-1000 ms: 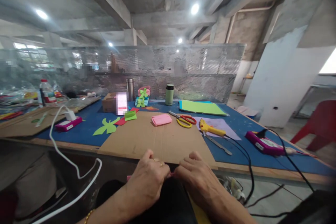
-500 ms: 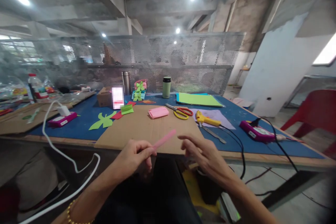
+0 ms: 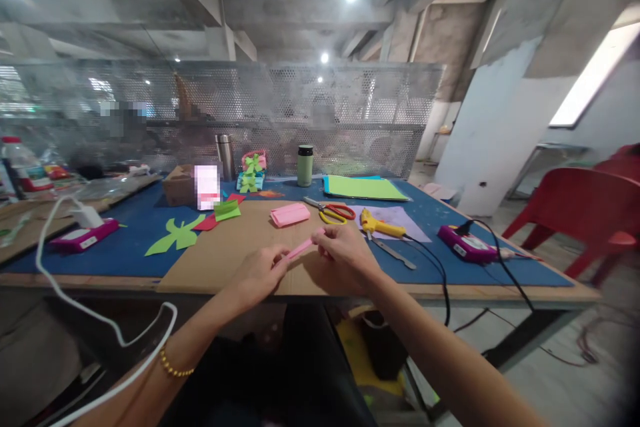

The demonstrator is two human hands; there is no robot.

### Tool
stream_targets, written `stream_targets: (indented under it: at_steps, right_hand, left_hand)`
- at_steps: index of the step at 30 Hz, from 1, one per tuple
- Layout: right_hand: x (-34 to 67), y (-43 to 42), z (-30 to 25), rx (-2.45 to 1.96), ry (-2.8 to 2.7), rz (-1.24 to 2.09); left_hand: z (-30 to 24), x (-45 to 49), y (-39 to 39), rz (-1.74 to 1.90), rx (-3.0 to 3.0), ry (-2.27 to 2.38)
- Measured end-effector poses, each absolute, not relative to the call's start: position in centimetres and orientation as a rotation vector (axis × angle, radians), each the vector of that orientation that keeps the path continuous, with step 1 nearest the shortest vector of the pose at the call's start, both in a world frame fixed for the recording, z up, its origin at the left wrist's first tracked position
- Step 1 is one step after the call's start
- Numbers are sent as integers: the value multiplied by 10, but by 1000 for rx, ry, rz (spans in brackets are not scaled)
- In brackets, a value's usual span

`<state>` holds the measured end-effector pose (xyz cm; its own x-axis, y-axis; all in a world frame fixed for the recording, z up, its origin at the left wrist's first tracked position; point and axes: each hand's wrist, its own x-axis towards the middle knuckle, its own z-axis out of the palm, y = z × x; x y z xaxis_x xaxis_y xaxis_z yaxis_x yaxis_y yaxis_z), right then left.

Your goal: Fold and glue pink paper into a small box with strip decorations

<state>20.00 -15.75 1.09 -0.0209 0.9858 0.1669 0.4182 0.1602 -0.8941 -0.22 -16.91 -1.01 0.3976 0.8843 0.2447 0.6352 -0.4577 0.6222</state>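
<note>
A narrow pink paper strip (image 3: 300,249) is held between both my hands above a brown cardboard sheet (image 3: 235,247) on the blue table. My left hand (image 3: 260,270) pinches its lower left end with fingers closed. Around its upper right end my right hand (image 3: 345,257) is closed. A folded pink paper (image 3: 290,214) lies on the cardboard just beyond the hands. Orange-and-yellow scissors (image 3: 334,211) lie to its right.
A yellow glue gun (image 3: 381,225) with a black cord lies right of the scissors, near a purple device (image 3: 466,244). Green paper cut-outs (image 3: 176,236), a brown box (image 3: 179,185), two flasks and green sheets (image 3: 363,187) sit further back. A red chair (image 3: 580,210) stands at right.
My hands rose from the table's front edge. The left lifted the pink strip, and the right hand has now closed on its other end. The view turned left.
</note>
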Motion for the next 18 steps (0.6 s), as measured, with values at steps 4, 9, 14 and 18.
stream_targets:
  at_steps: [4, 9, 14, 18]
  right_hand:
    - [216, -137, 1, -1557, -1794, 483]
    - [250, -91, 24, -1792, -1830, -53]
    - [293, -69, 52, -2067, -1809, -238]
    - [329, -88, 42, -2262, -1924, -230]
  left_hand:
    - [-12, 2, -152, 763, 2331, 1357]
    - [-7, 6, -129, 781, 2421, 1577]
    - [-14, 4, -107, 754, 2330, 1733]
    - [-23, -1, -101, 830, 2167, 1697]
